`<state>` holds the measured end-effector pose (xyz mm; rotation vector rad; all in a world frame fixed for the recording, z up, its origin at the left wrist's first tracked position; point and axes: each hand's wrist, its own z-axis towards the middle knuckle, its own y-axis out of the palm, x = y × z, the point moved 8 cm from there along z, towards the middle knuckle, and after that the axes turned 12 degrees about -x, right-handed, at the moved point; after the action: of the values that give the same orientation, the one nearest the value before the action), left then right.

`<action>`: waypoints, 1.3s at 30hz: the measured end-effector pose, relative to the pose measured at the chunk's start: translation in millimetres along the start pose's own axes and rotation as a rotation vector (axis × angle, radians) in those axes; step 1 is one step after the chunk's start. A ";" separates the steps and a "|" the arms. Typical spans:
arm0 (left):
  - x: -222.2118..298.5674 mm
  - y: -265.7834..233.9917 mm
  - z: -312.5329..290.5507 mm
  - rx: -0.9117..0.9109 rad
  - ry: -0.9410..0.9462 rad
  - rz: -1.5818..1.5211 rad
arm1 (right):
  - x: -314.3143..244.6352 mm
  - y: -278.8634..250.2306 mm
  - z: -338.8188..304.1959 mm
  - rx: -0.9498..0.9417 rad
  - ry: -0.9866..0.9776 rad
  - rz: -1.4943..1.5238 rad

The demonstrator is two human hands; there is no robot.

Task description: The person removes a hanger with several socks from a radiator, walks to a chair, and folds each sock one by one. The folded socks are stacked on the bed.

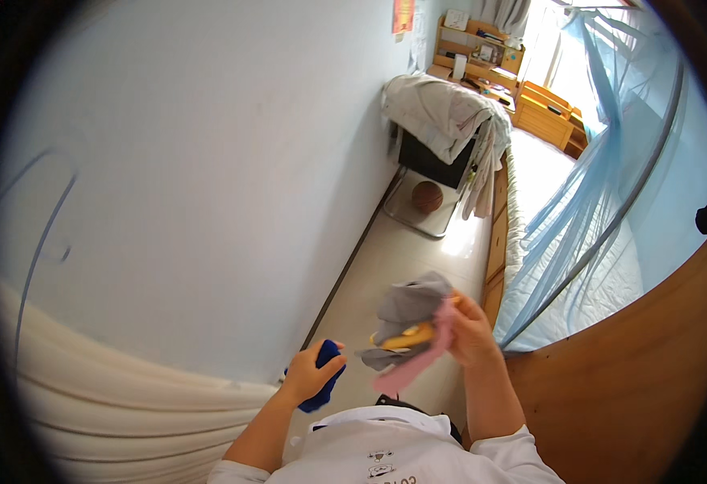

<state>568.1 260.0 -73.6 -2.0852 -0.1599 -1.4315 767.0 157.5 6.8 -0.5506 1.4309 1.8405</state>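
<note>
Cloths (412, 302) came out pretty blurry, can't make out the folds
Right hand (474, 335) has some fingers hidden behind them, left hand (311, 377) covers part of the blue cloth (320, 398). Clothes (442, 113) hide the top of the chair (434, 165), desk clutter (486, 56)'s too tiny to ID, bottom edge chops the shirt (353, 452).

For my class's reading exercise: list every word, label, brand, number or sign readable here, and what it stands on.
White shirt: dark lettering near small printed figures, at the picture's lower edge; I won't copy it out.
Orange-red poster on the wall: too small to read.
Elsewhere: nothing I can read.
</note>
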 end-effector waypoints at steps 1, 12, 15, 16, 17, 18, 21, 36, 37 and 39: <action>-10.5 2.9 13.3 0.002 -0.023 -0.118 | -15.4 -14.0 5.1 -0.020 0.001 -0.014; -18.2 34.9 174.8 -0.042 -0.179 -0.786 | -37.6 -217.7 44.4 0.323 0.281 -0.877; -9.9 27.9 234.9 -0.086 -0.204 -0.845 | -56.0 -247.6 66.4 0.365 0.280 -0.784; -9.5 25.0 258.3 -0.099 -0.193 -0.863 | -64.1 -258.2 73.6 0.383 0.271 -0.768; -11.4 22.2 286.3 -0.081 -0.174 -0.889 | -74.3 -270.3 80.4 0.419 0.247 -0.741; -11.7 19.4 316.0 -0.061 -0.158 -0.914 | -85.4 -281.4 88.7 0.452 0.223 -0.710; 5.1 18.8 390.3 -0.080 -0.167 -0.992 | -123.1 -311.3 104.9 0.562 0.169 -0.714; 145.7 190.7 678.0 -0.488 -0.316 -0.973 | -277.7 -545.3 46.9 1.140 0.185 -0.920; 155.1 203.8 691.0 -0.488 -0.344 -0.971 | -291.8 -559.7 50.2 1.114 0.057 -0.779; 176.7 226.1 722.6 -0.505 -0.351 -0.982 | -324.1 -588.6 55.1 1.071 -0.027 -0.586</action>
<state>1320.7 421.9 -182.7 -2.8508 -1.2117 -1.7098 1427.9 186.1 -123.2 -0.3142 1.7356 0.4824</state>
